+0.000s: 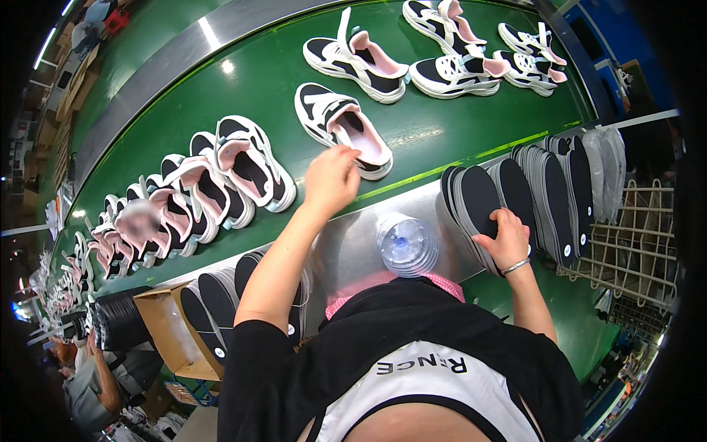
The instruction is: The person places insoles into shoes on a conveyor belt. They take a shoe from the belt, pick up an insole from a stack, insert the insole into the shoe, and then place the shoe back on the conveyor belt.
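Note:
My left hand (331, 178) reaches to the near side of a black-and-white sneaker (318, 110) with pink lining, its curled fingers closed at the collar by the heel. The fingertips are partly hidden there. The sneaker lies on the green work surface (412, 151), opening up. At the right, my right hand (507, 239) grips a black insole (475, 193) at the end of a stack, thumb on one side and fingers on the other. A clear plastic bottle or jar (405, 247) stands between my arms on the metal ledge.
A row of sneakers (254, 162) runs off left; several more (456, 74) lie at the far right. Further insole stacks (545, 199) stand beside a wire rack (626, 247). More insoles (208, 313) and a cardboard box (173, 331) are left. A co-worker (110, 383) is at lower left.

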The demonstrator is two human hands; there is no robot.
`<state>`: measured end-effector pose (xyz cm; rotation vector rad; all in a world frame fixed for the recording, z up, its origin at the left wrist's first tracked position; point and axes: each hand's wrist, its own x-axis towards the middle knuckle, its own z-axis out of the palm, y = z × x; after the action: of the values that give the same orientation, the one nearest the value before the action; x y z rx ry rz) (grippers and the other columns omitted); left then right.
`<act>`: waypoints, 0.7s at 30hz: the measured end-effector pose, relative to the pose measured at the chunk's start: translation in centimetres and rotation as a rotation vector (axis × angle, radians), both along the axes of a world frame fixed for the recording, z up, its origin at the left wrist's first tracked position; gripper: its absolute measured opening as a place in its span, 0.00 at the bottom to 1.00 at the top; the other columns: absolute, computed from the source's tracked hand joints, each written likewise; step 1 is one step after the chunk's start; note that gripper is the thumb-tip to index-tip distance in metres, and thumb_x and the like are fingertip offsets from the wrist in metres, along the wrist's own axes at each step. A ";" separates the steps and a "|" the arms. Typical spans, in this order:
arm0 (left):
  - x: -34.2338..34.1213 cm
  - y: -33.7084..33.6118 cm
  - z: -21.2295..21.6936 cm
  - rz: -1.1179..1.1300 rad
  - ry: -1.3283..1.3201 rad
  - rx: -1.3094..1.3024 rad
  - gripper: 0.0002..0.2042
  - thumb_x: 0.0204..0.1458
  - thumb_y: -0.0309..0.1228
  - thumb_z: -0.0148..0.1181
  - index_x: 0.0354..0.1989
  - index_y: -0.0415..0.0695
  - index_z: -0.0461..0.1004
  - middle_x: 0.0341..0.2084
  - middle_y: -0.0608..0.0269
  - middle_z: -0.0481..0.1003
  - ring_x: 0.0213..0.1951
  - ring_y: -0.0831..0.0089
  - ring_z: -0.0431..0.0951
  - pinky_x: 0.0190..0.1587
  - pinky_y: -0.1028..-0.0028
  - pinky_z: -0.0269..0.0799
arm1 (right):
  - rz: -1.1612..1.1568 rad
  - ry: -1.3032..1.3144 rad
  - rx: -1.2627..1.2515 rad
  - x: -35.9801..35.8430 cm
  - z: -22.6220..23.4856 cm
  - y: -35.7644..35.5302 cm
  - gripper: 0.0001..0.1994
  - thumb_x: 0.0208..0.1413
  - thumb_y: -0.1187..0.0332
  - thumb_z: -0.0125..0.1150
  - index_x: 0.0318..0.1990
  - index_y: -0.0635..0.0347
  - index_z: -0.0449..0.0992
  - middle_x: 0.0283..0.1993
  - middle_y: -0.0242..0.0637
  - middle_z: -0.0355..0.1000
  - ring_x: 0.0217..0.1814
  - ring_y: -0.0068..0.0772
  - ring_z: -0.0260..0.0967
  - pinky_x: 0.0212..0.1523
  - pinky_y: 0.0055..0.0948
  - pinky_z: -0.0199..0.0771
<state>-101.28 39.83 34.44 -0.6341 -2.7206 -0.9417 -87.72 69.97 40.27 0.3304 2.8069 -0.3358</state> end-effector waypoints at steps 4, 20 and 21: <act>-1.7 -0.6 -1.4 0.387 0.049 0.160 0.19 0.41 0.33 0.56 0.40 0.36 0.64 0.37 0.53 0.67 0.42 0.59 0.65 0.43 0.66 0.61 | 0.115 0.188 -0.001 -0.1 0.7 0.4 0.22 0.29 0.62 0.66 0.35 0.58 0.66 0.42 0.43 0.63 0.48 0.44 0.59 0.46 0.38 0.55; -5.8 -0.9 -1.7 0.538 -0.326 0.394 0.17 0.52 0.40 0.43 0.39 0.38 0.68 0.30 0.49 0.73 0.35 0.62 0.73 0.38 0.71 0.66 | 0.897 0.072 0.130 -18.3 -3.3 -17.2 0.09 0.42 0.73 0.49 0.31 0.67 0.72 0.35 0.47 0.68 0.34 0.43 0.70 0.32 0.35 0.71; -5.8 -0.5 -1.8 0.539 -0.300 0.393 0.17 0.53 0.40 0.43 0.40 0.38 0.67 0.31 0.49 0.72 0.36 0.61 0.73 0.38 0.70 0.66 | 0.850 0.048 0.098 -18.9 -4.6 -17.5 0.09 0.42 0.73 0.49 0.31 0.66 0.72 0.38 0.48 0.67 0.35 0.43 0.69 0.33 0.35 0.71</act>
<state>-107.05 39.33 32.64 0.3208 -2.5936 -1.4331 -106.62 52.47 35.65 -0.8410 2.7052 -0.0054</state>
